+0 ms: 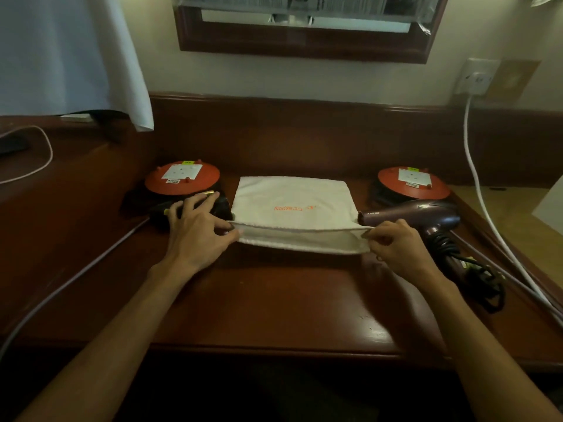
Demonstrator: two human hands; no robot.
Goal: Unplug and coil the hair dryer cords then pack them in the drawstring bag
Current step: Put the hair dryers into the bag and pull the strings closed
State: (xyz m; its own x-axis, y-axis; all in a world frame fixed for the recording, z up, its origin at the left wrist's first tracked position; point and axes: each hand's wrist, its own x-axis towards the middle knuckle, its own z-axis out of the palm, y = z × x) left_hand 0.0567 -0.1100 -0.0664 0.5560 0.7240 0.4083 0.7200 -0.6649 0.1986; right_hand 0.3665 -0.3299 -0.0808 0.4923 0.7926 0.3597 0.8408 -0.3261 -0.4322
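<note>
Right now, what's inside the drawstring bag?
Both hands, left hand and right hand, pinch the drawstring bag mouth open. Only pale lining shows; deeper inside is hidden.

Drawstring bag: off-white cloth, orange lettering. Hair dryer: dark purple body, black coiled cord. Second dryer: black, apparently with small gold accents, though it is dim there. Two cable reels: orange-red tops, white socket plates, yellow-green stickers. Desk: glossy reddish-brown wood. Wall cable: white.
</note>
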